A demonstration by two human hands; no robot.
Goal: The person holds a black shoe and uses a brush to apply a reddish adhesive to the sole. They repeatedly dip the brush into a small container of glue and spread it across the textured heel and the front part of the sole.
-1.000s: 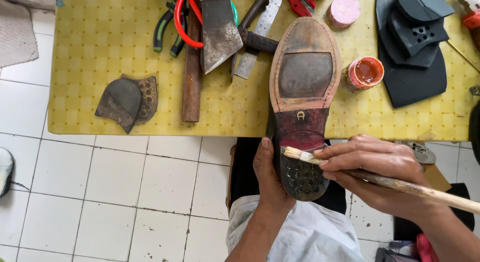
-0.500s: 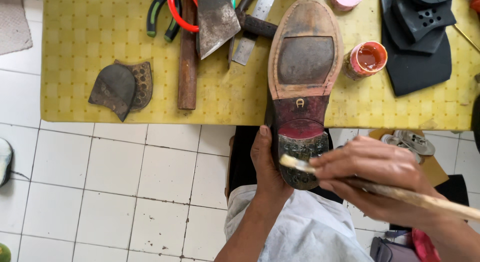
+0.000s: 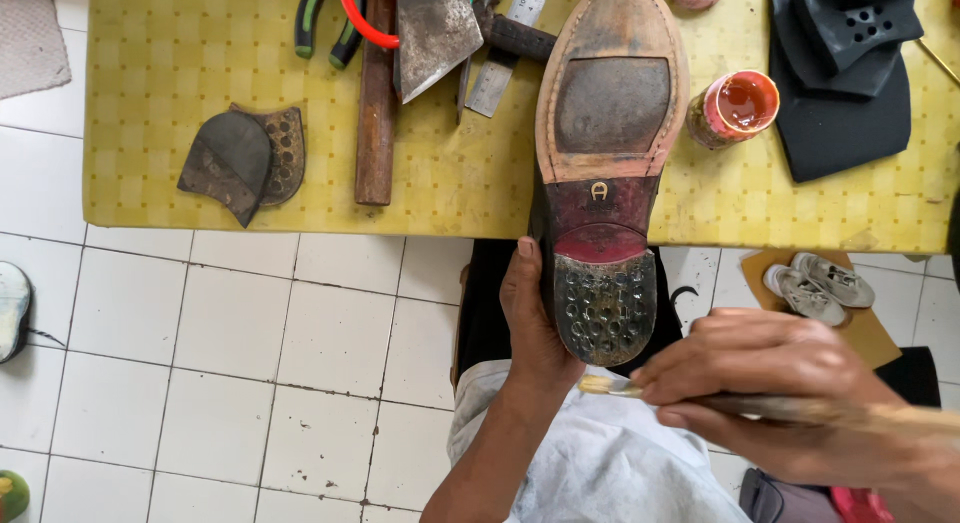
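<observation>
My left hand [image 3: 530, 323] grips the brown leather shoe [image 3: 605, 173], sole up, by the heel; its toe rests on the yellow bench [image 3: 450, 183] ahead. It feels stiff and weighty. My right hand [image 3: 780, 393] pinches a light wooden brush [image 3: 640, 388] just below the bare heel.

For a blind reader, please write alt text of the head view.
The left hand steadies an upturned shoe on a yellow table; the right hand holds a brush beside its stripped heel.
</observation>
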